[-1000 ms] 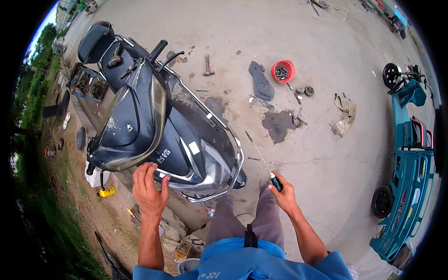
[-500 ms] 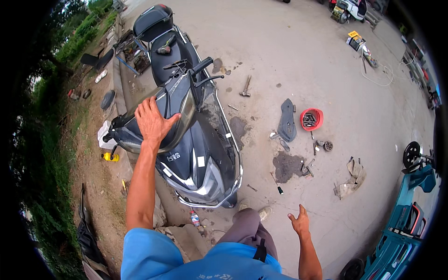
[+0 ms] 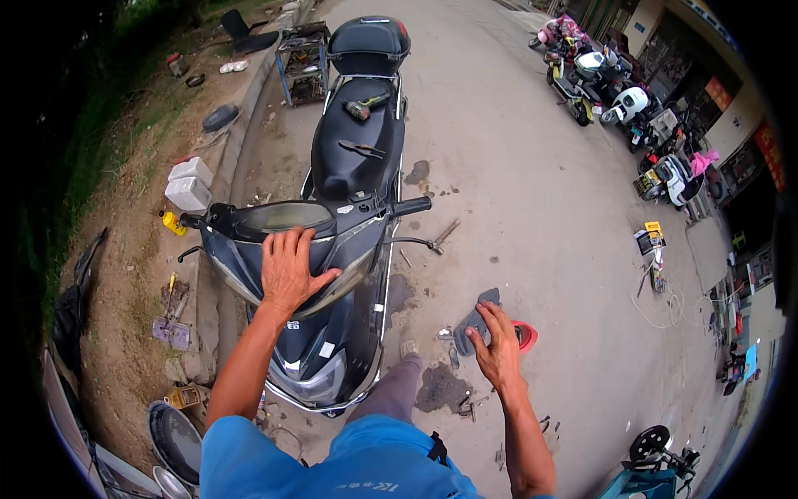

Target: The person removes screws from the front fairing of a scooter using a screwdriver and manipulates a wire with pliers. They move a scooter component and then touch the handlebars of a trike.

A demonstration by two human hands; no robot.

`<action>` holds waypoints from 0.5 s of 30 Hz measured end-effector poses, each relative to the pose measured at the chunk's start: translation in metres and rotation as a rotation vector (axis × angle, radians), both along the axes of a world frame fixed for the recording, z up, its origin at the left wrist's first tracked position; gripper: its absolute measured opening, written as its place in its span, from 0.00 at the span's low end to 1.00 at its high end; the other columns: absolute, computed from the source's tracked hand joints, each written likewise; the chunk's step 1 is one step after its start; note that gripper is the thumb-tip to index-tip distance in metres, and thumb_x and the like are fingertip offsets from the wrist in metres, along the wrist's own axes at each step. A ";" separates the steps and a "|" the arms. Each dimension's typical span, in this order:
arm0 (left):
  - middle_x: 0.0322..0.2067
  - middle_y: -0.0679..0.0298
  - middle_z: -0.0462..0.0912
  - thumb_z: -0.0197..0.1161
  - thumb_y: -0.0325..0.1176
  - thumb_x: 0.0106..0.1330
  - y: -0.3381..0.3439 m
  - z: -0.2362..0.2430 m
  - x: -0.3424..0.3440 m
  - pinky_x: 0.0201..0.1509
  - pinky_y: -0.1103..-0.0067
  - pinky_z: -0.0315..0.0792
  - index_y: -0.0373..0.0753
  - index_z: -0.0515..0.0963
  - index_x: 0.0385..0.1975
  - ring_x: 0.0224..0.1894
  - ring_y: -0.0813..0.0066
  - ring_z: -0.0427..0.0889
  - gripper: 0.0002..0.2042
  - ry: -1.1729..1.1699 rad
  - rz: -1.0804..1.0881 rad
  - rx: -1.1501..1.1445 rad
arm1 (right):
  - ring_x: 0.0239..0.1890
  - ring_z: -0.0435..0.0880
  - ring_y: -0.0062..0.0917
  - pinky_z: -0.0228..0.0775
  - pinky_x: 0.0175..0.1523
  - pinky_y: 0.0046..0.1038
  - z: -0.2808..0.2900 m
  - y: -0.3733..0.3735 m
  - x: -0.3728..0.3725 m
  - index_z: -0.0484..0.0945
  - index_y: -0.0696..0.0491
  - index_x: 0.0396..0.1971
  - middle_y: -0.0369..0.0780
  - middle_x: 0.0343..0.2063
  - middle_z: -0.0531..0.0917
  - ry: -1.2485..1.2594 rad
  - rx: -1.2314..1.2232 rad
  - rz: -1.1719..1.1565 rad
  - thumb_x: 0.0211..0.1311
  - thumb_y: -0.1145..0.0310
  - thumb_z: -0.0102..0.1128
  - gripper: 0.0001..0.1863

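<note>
A dark grey scooter (image 3: 287, 343) stands in front of me, its headlight end toward me. Palm down, my left hand (image 3: 289, 273) rests on the front cowl (image 3: 226, 254) just below the instrument panel (image 3: 287, 217). Its thumb is spread away from the fingers, which reach the panel's lower edge. My right hand (image 3: 497, 348) is raised in the air to the right of the scooter. Its fingers are apart with nothing in them. Beyond it on the ground, partly covered in the picture, lie a grey footboard mat (image 3: 470, 326) and a red bowl (image 3: 526, 337).
On the seat lie a cordless power tool (image 3: 359, 109) and pliers (image 3: 362, 150). A hammer (image 3: 447, 232) lies beyond the right brake lever (image 3: 416, 243). A tool cart (image 3: 303, 71) stands by the kerb. Parked scooters (image 3: 598, 79) line the far right. A teal vehicle (image 3: 636, 482) is at lower right.
My view has swung, showing more of the scooter's rear and the parked scooters. My right hand has risen forward from low beside me. The left hand stays on the cowl.
</note>
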State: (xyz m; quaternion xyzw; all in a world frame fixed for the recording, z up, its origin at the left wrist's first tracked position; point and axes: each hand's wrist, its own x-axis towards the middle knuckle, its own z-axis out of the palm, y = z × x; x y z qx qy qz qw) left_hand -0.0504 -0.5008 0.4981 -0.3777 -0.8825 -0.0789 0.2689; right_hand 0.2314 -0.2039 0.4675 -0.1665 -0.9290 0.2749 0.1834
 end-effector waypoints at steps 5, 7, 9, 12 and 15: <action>0.51 0.57 0.76 0.71 0.60 0.53 0.012 0.006 0.003 0.63 0.59 0.61 0.38 0.77 0.54 0.53 0.57 0.73 0.36 -0.133 0.026 0.036 | 0.60 0.78 0.43 0.71 0.64 0.39 0.046 0.050 -0.144 0.79 0.55 0.55 0.44 0.58 0.80 0.029 -0.067 0.287 0.62 0.69 0.68 0.21; 0.48 0.59 0.78 0.73 0.51 0.55 0.023 0.021 0.005 0.60 0.60 0.63 0.39 0.78 0.50 0.50 0.57 0.75 0.28 -0.181 0.013 0.115 | 0.59 0.78 0.43 0.73 0.62 0.39 0.045 0.062 -0.190 0.79 0.54 0.54 0.44 0.58 0.80 0.083 -0.037 0.436 0.63 0.72 0.66 0.19; 0.46 0.59 0.78 0.74 0.47 0.55 0.043 0.024 0.015 0.59 0.61 0.64 0.38 0.79 0.48 0.49 0.57 0.75 0.25 -0.213 0.067 0.179 | 0.59 0.79 0.43 0.73 0.62 0.39 0.048 0.064 -0.232 0.79 0.55 0.54 0.44 0.57 0.80 0.061 -0.050 0.528 0.63 0.73 0.65 0.19; 0.44 0.58 0.79 0.75 0.38 0.56 0.094 0.033 0.020 0.50 0.66 0.70 0.36 0.80 0.46 0.46 0.58 0.77 0.21 -0.305 0.115 0.327 | 0.58 0.79 0.42 0.74 0.61 0.38 0.046 0.065 -0.284 0.79 0.56 0.53 0.44 0.57 0.80 0.047 -0.033 0.675 0.62 0.74 0.65 0.18; 0.43 0.56 0.80 0.74 0.37 0.58 0.147 0.029 0.007 0.46 0.68 0.74 0.34 0.79 0.48 0.45 0.57 0.78 0.21 -0.444 0.238 0.395 | 0.58 0.79 0.42 0.74 0.61 0.38 0.042 0.065 -0.322 0.80 0.56 0.51 0.44 0.55 0.80 0.056 0.042 0.859 0.61 0.74 0.66 0.18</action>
